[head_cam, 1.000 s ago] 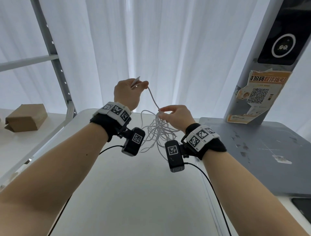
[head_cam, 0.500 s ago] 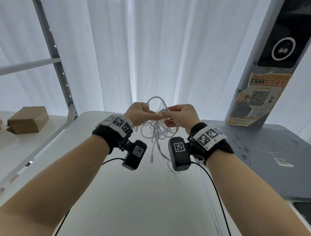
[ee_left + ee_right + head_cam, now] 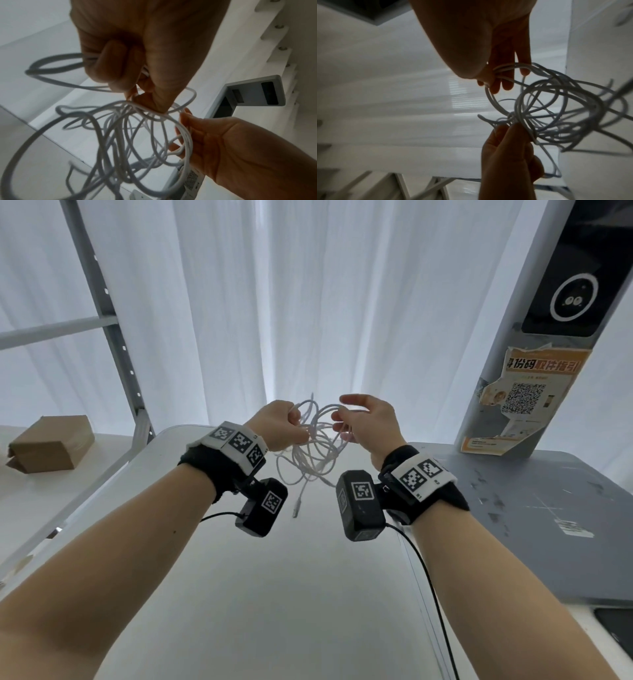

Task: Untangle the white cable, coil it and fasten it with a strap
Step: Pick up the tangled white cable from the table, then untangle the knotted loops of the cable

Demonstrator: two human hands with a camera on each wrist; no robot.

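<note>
The white cable (image 3: 308, 455) hangs as a loose tangle of loops between my hands, above the white table (image 3: 274, 594). My left hand (image 3: 282, 422) grips a bunch of strands in its fist; the left wrist view shows the fingers (image 3: 118, 65) curled round them. My right hand (image 3: 361, 417) is beside it with the thumb lifted and the fingers nearly straight. A few loops (image 3: 503, 69) lie across those fingers (image 3: 506, 81). One connector end (image 3: 296, 508) dangles below the tangle. I see no strap in any view.
A grey table (image 3: 531, 508) adjoins on the right, with a pillar bearing a QR poster (image 3: 524, 398). A cardboard box (image 3: 51, 443) lies on the left surface by a metal shelf upright (image 3: 113, 337). White curtains hang behind.
My left hand came down from its raised pull and met the right hand at the tangle. The right hand then let go its pinch and spread its fingers through the loops.
</note>
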